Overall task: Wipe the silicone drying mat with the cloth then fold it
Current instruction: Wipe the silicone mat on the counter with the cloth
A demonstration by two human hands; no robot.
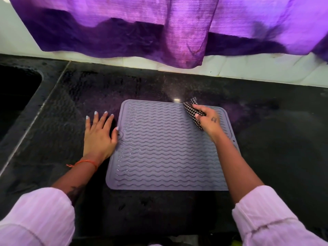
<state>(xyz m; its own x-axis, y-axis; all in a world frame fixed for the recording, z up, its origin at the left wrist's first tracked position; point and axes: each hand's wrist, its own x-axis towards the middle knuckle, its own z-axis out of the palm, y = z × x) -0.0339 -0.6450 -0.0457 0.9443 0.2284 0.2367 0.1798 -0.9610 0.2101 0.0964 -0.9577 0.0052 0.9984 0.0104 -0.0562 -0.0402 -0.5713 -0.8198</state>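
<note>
Silicone drying mat (pixel 165 148) lies flat on the dark worktop (pixel 266 139), unfolded, wavy ribs running left–right, near-square so no clear long axis. Right hand (pixel 208 121) grip clamped on the checked cloth (pixel 191 110) at the mat's far right corner. Left hand (pixel 99 134) flat, fingers spread on the worktop, thumb touching the mat's left edge.
</note>
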